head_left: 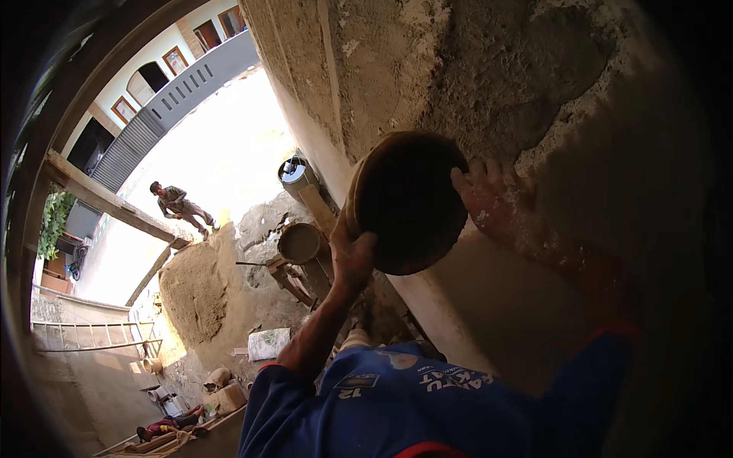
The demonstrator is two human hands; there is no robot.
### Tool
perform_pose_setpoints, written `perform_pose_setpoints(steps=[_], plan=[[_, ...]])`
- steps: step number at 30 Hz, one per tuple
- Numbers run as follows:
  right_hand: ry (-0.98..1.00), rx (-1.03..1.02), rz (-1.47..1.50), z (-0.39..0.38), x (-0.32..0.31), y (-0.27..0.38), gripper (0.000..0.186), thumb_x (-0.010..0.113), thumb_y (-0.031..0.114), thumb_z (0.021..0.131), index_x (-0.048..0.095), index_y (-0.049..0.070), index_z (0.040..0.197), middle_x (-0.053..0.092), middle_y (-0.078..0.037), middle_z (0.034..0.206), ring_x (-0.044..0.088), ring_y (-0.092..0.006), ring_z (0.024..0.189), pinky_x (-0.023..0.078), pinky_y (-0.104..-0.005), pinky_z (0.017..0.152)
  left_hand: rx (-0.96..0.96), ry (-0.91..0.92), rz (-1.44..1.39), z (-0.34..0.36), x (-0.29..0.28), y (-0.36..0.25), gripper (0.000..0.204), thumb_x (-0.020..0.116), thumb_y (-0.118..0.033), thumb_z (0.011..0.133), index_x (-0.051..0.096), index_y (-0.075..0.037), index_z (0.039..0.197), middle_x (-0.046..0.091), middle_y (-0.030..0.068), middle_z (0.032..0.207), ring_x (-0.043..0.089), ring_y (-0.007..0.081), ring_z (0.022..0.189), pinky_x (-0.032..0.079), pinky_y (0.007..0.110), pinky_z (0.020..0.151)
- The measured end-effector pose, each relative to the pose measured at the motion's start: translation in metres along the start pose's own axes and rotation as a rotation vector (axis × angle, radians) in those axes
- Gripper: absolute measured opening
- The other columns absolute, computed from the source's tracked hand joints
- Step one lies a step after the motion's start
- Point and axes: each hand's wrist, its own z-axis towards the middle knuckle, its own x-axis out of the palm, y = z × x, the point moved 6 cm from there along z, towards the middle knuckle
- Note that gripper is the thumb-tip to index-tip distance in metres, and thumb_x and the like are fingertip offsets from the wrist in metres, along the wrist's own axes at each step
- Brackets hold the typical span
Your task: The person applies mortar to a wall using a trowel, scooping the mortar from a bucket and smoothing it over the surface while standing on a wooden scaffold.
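A round, dark bucket [412,202] is held up in front of the wall, tilted so that its open mouth faces me; its inside is too dark to make out. My left hand [353,256] grips its left side, thumb at the rim. At the right rim is my right hand [492,198], its fingers bent at the edge and spotted with pale mortar. Just above rises the rough wall [382,61], where a darker, wet-looking patch of mortar [527,76] spreads toward the upper right.
Below on the left stand another bucket [300,243] on a wooden support and a drum [296,174]. Beyond them are a sand heap [191,294] and a white sack [269,344]. One person [181,204] stands outside; another person [168,426] is at the lower left.
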Motion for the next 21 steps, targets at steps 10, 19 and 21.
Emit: perform_pose_setpoints(steps=[10,19,21], plan=[[0.246,-0.022,0.559,-0.025,0.111,0.009,0.036,0.060,0.017,0.084,0.059,0.012,0.119,0.061,-0.011,0.099,0.062,-0.0283,0.094,0.053,-0.0403,0.085,0.133,0.090,0.149,0.009,0.016,-0.016,0.067,0.050,-0.010,0.072,0.045,0.003,0.137,0.064,0.0221,0.118,0.061,0.0269,0.113,0.044,0.038,0.099],[-0.024,0.278,1.854,-0.070,0.232,0.061,0.043,0.059,0.031,0.085,0.056,0.014,0.124,0.061,-0.014,0.122,0.059,-0.0322,0.112,0.048,-0.0409,0.096,0.144,0.092,0.116,0.006,0.048,-0.018,0.071,0.052,-0.010,0.071,0.042,0.003,0.140,0.065,0.0222,0.116,0.062,0.0281,0.111,0.047,0.038,0.096],[-0.112,0.320,1.422,-0.045,0.195,0.051,0.044,0.059,0.030,0.086,0.055,0.013,0.126,0.060,-0.014,0.124,0.057,-0.0321,0.114,0.047,-0.0410,0.097,0.100,0.076,0.064,0.009,0.032,-0.011,0.064,0.052,-0.008,0.071,0.047,0.005,0.134,0.065,0.0189,0.114,0.062,0.0231,0.107,0.047,0.036,0.095]])
